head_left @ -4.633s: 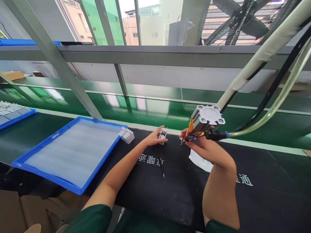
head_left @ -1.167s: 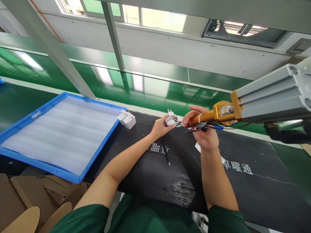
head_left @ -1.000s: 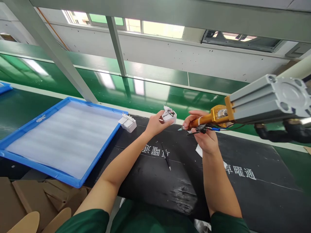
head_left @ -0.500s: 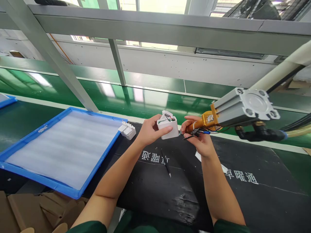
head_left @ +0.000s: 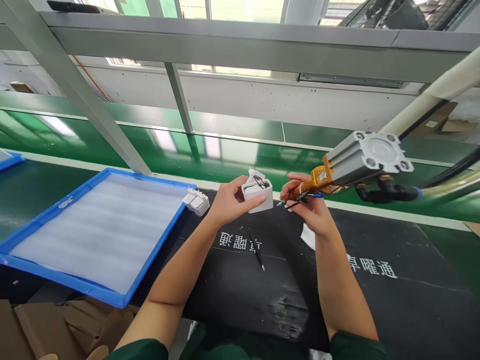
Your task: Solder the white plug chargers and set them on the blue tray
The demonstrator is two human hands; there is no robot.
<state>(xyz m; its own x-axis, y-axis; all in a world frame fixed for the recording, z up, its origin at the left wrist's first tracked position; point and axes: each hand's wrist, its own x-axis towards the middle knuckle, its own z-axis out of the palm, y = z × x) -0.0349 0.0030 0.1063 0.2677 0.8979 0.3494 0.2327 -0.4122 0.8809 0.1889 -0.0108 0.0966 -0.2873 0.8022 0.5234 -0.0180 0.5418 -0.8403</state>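
My left hand [head_left: 233, 201] is closed round a white plastic charger housing [head_left: 259, 201], thumb along its near side. The housing's top is open, its flap tilted up, and thin wires and parts show inside. My right hand [head_left: 305, 207] is wrapped round the narrow gold front of a pneumatic tool [head_left: 363, 159] with a silver cylinder body. The tool's small pale tip points toward the housing, a short gap away from it. Another white charger [head_left: 196, 201], with prongs up, lies to the left beside the tray. Below the hands lie black tweezers [head_left: 257, 252].
A blue-rimmed tray [head_left: 123, 295] lined with white foam lies at left. A white scrap [head_left: 308, 236] rests near my right wrist on the black mat [head_left: 232, 280]. A hose [head_left: 431, 107] runs from the tool's upper right. Cardboard [head_left: 45, 330] is at lower left.
My right hand and the tool have drawn slightly to the right, so the tip is now apart from the housing. My left hand has hardly moved.
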